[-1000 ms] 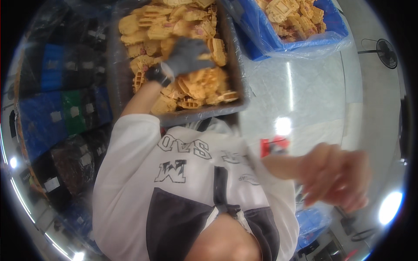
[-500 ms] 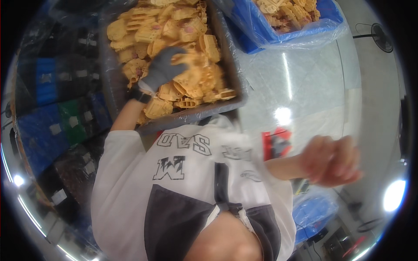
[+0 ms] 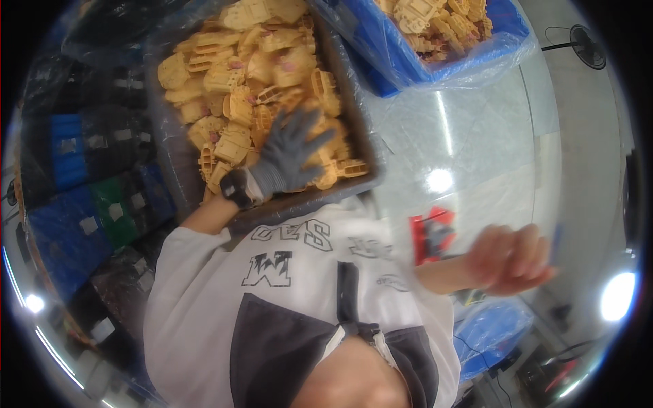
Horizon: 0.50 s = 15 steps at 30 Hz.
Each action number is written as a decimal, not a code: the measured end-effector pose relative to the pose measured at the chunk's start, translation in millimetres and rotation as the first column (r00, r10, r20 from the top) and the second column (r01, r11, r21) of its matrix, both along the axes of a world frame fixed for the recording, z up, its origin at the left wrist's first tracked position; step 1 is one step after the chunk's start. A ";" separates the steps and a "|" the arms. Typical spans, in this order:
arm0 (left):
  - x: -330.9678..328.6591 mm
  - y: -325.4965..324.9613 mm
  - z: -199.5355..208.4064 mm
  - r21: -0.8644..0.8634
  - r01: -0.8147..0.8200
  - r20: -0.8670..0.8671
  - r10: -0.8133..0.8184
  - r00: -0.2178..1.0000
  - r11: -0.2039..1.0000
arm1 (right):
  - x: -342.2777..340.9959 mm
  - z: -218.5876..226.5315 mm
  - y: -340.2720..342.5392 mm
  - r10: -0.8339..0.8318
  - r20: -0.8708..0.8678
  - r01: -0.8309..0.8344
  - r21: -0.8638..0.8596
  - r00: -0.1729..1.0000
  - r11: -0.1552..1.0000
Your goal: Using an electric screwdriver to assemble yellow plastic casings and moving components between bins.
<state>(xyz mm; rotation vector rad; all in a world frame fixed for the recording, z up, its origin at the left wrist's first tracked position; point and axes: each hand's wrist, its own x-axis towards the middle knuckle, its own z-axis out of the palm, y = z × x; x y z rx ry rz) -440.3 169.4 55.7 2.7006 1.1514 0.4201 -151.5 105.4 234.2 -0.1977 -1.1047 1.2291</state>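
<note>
My left hand [image 3: 294, 151], in a grey glove with a dark band at the wrist, lies spread over a heap of tan-yellow moulded plastic parts [image 3: 233, 141]. Its fingers are apart, with parts just under and beyond the fingertips. The parts fill a dark crate [image 3: 371, 139] lined with clear plastic film. Out to the right, away from the crate, my bare right hand [image 3: 511, 258] is raised with its fingers curled in. Motion blurs it. A thin blue streak shows beside its fingertips, too smeared to name.
At the upper right, a blue crate [image 3: 381, 85] with a film liner holds more tan parts. A red and dark object [image 3: 433, 234] is near my right forearm. Stacked film-wrapped blue, green and black bins [image 3: 68, 153] stand on the left. A fan [image 3: 587, 47] is at the far right.
My left hand has moved toward the crate's near side, and its fingers have gone from curved to spread. My right hand stays curled at the right, shifted slightly.
</note>
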 end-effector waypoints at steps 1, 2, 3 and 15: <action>1.5 -3.2 1.5 0.003 -0.006 0.001 0.006 1.000 1.000 | -4.3 -0.7 3.2 -0.009 -0.042 0.008 -0.016 0.999 1.000; 2.3 -6.9 3.9 -0.093 0.058 -0.017 -0.059 0.998 0.994 | -7.8 -0.7 5.5 -0.017 -0.085 0.014 -0.036 0.996 0.999; 2.4 -8.1 5.2 -0.189 0.119 -0.027 -0.126 0.992 0.975 | -10.2 -1.2 8.6 -0.010 -0.086 0.007 -0.037 0.996 0.999; -63.0 217.9 66.7 0.516 -0.327 0.098 0.325 0.941 0.791 | -22.9 0.6 17.2 -0.064 -0.041 0.061 -0.074 0.997 0.995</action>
